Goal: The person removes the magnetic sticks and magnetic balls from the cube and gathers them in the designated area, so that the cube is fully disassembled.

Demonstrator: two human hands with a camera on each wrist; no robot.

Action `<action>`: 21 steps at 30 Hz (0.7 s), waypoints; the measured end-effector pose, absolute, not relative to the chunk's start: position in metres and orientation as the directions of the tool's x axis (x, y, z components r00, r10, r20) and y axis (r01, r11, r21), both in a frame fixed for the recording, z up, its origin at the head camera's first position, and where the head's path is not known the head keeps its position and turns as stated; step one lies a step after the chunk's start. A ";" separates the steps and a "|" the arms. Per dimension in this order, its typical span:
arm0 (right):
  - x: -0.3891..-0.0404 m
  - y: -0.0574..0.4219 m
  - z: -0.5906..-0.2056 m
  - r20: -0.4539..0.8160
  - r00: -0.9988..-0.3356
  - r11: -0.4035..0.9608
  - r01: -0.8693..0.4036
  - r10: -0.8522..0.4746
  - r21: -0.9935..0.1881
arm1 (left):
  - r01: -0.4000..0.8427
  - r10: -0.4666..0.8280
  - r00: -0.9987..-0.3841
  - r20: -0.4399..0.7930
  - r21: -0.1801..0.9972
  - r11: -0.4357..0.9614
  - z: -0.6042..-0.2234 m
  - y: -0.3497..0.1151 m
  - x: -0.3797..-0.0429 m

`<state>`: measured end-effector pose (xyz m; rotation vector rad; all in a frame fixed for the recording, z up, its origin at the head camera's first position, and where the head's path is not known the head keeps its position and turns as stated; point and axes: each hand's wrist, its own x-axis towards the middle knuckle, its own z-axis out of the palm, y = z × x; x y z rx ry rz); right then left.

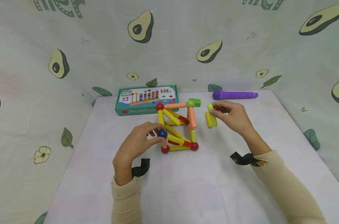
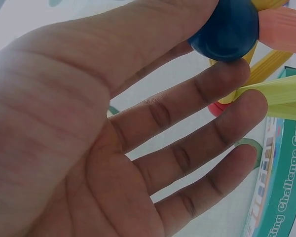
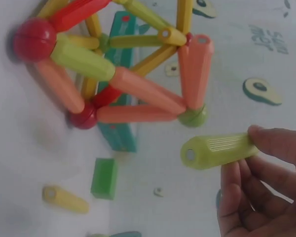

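Note:
A frame of magnetic building rods and balls stands mid-table, with yellow, red, lime and pink rods (image 1: 175, 106) meeting at red balls (image 1: 195, 146) and a lime ball (image 1: 190, 103). At its near left upper corner, my left hand (image 1: 137, 143) pinches a blue ball (image 1: 162, 134) between thumb and index finger, the other fingers extended in the left wrist view. Right of the frame, my right hand (image 1: 233, 117) holds a lime rod (image 3: 219, 150) by one end, apart from the frame. One pink rod (image 3: 199, 71) on the lime ball has a free end.
Behind the frame lies a green ring-game box (image 1: 147, 109). A green block (image 1: 196, 102) rests just past the lime ball. A loose yellow rod (image 1: 208, 120) lies below my right hand, and a purple toy microphone (image 1: 236, 95) lies along the back edge. Printed cloth hangs behind.

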<state>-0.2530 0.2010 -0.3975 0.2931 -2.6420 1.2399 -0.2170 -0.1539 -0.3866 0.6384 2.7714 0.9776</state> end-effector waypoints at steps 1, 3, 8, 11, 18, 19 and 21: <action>-0.257 0.204 -0.400 0.239 -0.969 0.629 -0.228 -0.070 -0.743 | 0.346 0.433 -0.901 0.015 0.625 0.699 -0.386 -0.154 -0.217; -0.264 0.209 -0.405 0.189 -0.981 0.634 -0.173 -0.043 -0.754 | 0.344 0.431 -0.902 0.014 0.626 0.699 -0.387 -0.154 -0.217; -0.282 0.220 -0.420 0.123 -0.992 0.665 -0.101 -0.013 -0.740 | 0.347 0.433 -0.901 0.016 0.628 0.697 -0.387 -0.154 -0.216; -0.293 0.224 -0.429 0.099 -0.995 0.687 -0.083 -0.016 -0.722 | 0.346 0.432 -0.902 0.014 0.623 0.702 -0.387 -0.154 -0.216; -0.313 0.229 -0.447 0.024 -1.000 0.698 -0.020 -0.004 -0.716 | 0.340 0.426 -0.905 0.011 0.622 0.705 -0.387 -0.153 -0.216; -0.315 0.230 -0.450 0.012 -1.000 0.700 -0.010 -0.002 -0.714 | 0.340 0.425 -0.905 0.013 0.623 0.705 -0.387 -0.153 -0.216; -0.319 0.231 -0.453 -0.009 -1.000 0.706 0.008 0.002 -0.708 | 0.340 0.424 -0.906 0.015 0.623 0.705 -0.387 -0.153 -0.216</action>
